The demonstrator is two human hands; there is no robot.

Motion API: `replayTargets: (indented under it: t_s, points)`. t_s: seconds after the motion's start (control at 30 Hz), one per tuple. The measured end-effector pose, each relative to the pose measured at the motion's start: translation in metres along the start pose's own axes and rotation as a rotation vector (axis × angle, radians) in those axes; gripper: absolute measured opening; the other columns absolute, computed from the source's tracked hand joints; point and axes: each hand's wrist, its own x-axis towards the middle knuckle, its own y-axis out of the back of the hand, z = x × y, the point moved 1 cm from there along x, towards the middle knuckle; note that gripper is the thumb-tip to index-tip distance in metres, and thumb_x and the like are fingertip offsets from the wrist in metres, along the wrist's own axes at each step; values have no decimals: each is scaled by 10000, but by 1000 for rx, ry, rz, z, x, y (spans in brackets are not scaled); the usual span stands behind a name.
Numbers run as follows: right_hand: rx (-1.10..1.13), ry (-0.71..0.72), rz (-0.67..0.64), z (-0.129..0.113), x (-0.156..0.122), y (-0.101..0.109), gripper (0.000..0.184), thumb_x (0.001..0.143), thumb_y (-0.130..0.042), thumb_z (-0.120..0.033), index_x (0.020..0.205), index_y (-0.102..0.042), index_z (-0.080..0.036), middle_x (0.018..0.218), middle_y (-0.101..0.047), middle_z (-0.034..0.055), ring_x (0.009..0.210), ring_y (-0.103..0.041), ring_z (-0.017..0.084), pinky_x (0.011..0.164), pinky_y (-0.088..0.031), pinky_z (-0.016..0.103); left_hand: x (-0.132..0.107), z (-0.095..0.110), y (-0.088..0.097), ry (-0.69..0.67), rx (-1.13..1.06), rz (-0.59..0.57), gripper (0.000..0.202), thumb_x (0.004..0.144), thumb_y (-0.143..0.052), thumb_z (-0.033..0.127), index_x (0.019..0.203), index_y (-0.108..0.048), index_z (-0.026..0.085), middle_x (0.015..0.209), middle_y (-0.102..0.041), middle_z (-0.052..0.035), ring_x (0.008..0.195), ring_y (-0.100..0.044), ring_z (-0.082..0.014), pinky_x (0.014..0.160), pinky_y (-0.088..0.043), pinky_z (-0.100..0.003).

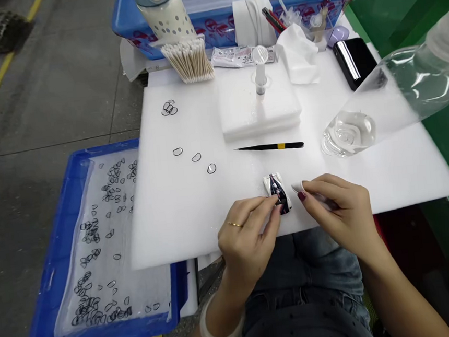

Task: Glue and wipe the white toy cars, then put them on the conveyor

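A small white and dark toy race car [276, 185] rests on the white foam board near its front edge. My left hand [246, 235] is closed, thumb and fingertips pinching the near end of the car. Just to the right, my right hand [340, 211] is closed on a folded piece of white cloth or tissue [297, 187], its tip poking out apart from the car. Beyond the hands lie black tweezers [272, 147] with a yellow band, pointing left. Several thin dark-edged clear pieces [211, 168] are scattered on the left of the board.
A tilted clear bottle [349, 131] of liquid stands at right, by a black device [354, 62]. A foam block [258, 108] bears a syringe-like tube [260, 71]; cotton swabs [189, 61] stand behind. Lower left, a blue tray [55, 256] holds many similar clear pieces.
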Motion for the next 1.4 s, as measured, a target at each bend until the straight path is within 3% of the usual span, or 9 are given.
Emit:
replayTargets:
  t_s: [0.13,0.27,0.53,0.9,1.0,1.13,1.2,1.3,1.4]
  points:
    - [-11,-28,-56,0,1,-9,85,876,-665,-189,936,-721,-167,799,-682,15,636,-617,99,538,-465,202,0,1,-6,-17,15,-51,201,863,-696,104,1048,-718,180,897,-710,-36,795,-672,-153,733,-592,-286]
    - [-50,-45,-63,-1,-1,-11,63,875,-663,-182,920,-707,-180,793,-683,12,652,-627,109,549,-463,213,1,-3,-3,73,7,-72,204,860,-724,170,1064,-719,188,931,-679,-30,825,-677,-150,751,-596,-277]
    - [-132,-71,-50,-1,-1,-15,51,898,-652,-222,868,-684,-196,761,-665,7,602,-586,102,527,-428,222,4,-7,-1,216,-62,-122,200,873,-662,162,1059,-729,197,1199,-699,-62,1042,-696,-215,922,-596,-377]
    - [-179,-20,-14,1,-2,-20,71,877,-679,-224,822,-648,-190,747,-650,-6,589,-563,92,501,-372,224,4,-5,-1,218,-39,-123,191,857,-666,133,1031,-726,183,1165,-726,-74,1072,-689,-223,902,-593,-371]
    - [-89,-25,-10,2,-3,-15,51,897,-653,-197,847,-654,-193,762,-654,1,624,-573,101,533,-408,234,11,-10,8,225,-97,-238,300,849,-674,139,1139,-697,217,1265,-675,-78,1175,-638,-247,967,-561,-397]
    - [-23,16,31,5,-9,-7,48,902,-645,-156,894,-674,-193,770,-653,10,653,-586,112,568,-450,252,23,-22,13,25,-193,-511,559,858,-692,186,1385,-543,294,1522,-475,-67,1395,-454,-297,1117,-432,-463]
    - [-44,61,59,7,-13,-6,78,895,-653,-141,930,-684,-203,804,-665,19,664,-605,120,559,-466,257,25,-26,11,-34,-160,-528,498,873,-707,236,1350,-571,275,1457,-536,-80,1345,-503,-295,1095,-442,-467]
    - [-132,187,143,11,-21,-8,146,872,-664,-101,965,-682,-212,838,-668,29,663,-622,126,520,-476,249,22,-26,5,22,-81,-410,353,851,-750,322,1179,-669,220,1204,-648,-88,1115,-630,-260,956,-524,-434]
    - [-219,309,196,13,-26,-12,157,853,-676,-86,965,-673,-197,820,-646,30,631,-605,114,486,-467,231,19,-24,3,65,-65,-353,258,867,-733,287,1111,-700,212,1085,-645,-64,995,-646,-227,885,-541,-404]
